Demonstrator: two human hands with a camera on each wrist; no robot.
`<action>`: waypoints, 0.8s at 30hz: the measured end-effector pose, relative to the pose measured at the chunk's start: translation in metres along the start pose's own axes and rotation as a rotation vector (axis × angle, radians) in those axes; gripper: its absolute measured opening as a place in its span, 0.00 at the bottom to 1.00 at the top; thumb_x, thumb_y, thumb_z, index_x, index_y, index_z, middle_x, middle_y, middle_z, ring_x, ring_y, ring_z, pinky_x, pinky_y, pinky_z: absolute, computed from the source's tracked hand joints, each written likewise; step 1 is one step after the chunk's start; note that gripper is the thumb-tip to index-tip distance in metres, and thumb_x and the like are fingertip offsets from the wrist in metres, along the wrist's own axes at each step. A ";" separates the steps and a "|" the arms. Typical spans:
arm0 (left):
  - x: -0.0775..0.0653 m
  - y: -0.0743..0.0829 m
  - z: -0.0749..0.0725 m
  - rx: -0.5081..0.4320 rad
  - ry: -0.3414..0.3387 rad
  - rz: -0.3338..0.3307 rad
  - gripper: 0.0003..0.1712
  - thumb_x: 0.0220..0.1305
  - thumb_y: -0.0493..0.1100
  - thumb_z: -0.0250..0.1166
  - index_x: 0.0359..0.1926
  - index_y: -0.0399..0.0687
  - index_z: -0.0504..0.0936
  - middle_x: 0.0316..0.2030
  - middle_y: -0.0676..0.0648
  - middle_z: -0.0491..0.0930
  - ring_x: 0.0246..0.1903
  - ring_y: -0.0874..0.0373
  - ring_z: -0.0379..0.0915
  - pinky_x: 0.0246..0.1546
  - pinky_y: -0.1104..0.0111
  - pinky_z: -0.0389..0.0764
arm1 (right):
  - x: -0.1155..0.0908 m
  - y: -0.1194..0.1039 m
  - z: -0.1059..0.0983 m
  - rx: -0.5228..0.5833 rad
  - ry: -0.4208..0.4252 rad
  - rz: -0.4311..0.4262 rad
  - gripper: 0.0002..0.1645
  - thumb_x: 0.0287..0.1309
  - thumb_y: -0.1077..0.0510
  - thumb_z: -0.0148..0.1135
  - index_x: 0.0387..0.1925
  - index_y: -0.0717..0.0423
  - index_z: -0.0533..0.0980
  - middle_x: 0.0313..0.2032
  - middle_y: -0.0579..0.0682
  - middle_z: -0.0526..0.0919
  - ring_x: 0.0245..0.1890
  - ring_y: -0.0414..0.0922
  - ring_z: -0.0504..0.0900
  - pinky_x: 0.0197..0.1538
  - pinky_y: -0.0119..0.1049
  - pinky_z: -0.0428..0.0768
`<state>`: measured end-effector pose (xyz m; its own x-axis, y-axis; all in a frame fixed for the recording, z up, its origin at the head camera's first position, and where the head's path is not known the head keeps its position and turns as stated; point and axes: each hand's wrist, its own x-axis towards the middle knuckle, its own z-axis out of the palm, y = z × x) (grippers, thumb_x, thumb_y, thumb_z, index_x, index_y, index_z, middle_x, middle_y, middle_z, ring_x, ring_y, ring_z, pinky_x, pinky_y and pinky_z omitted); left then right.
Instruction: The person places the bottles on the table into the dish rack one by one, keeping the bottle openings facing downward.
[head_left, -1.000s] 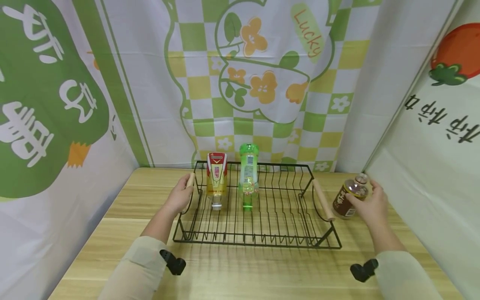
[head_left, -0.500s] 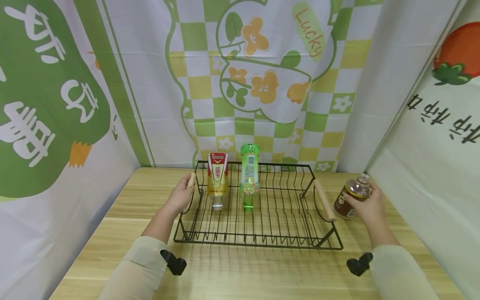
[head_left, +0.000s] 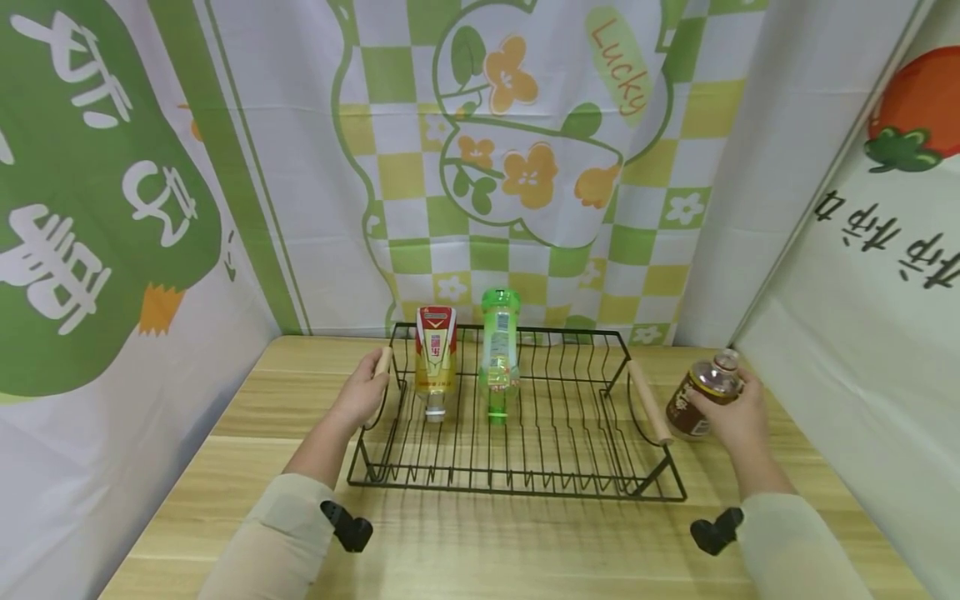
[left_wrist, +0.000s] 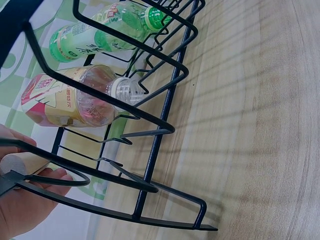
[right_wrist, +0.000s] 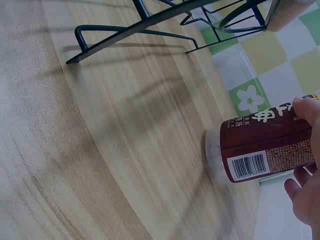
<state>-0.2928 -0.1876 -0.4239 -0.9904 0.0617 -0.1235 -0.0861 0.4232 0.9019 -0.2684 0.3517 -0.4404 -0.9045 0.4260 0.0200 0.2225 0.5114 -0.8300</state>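
Observation:
A black wire dish rack (head_left: 555, 490) with wooden handles stands on the table. My left hand (head_left: 363, 390) grips its left wooden handle (left_wrist: 26, 162). Two bottles lean neck down in the rack: one with a red and yellow label (head_left: 435, 350) and a green one (head_left: 500, 337). To the right of the rack, my right hand (head_left: 742, 421) holds a clear bottle with a brown label (head_left: 697, 403), thumb on the near side and fingers partly hidden behind. This bottle is upright, its mouth without a cap, and its base (right_wrist: 214, 155) is at the tabletop.
The rack's right wooden handle (head_left: 648, 402) is close beside the brown-labelled bottle. Printed curtains (head_left: 525, 167) hang behind the wooden table (head_left: 450, 550) and along both sides. Small black devices (head_left: 347, 527) sit at both wrists.
My right hand and wrist have shifted slightly left around the brown-labelled bottle, which itself has hardly moved. My left hand stays on the rack handle.

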 end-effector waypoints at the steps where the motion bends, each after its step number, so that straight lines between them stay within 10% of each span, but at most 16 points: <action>1: 0.000 0.000 0.000 -0.004 -0.001 -0.001 0.35 0.77 0.42 0.39 0.78 0.43 0.37 0.77 0.35 0.41 0.76 0.37 0.39 0.74 0.44 0.48 | -0.001 -0.001 0.000 0.001 0.002 0.000 0.60 0.60 0.45 0.64 0.76 0.62 0.38 0.73 0.73 0.50 0.70 0.72 0.57 0.68 0.67 0.61; 24: -0.002 0.001 0.000 -0.010 -0.010 0.008 0.35 0.77 0.42 0.39 0.78 0.42 0.36 0.77 0.35 0.40 0.76 0.37 0.38 0.74 0.43 0.46 | -0.013 -0.021 0.000 0.174 0.029 0.031 0.61 0.58 0.43 0.66 0.78 0.52 0.36 0.74 0.67 0.49 0.72 0.67 0.55 0.70 0.64 0.61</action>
<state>-0.2909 -0.1871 -0.4228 -0.9900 0.0741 -0.1202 -0.0792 0.4133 0.9072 -0.2611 0.3357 -0.4234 -0.8865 0.4627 0.0066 0.1817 0.3613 -0.9146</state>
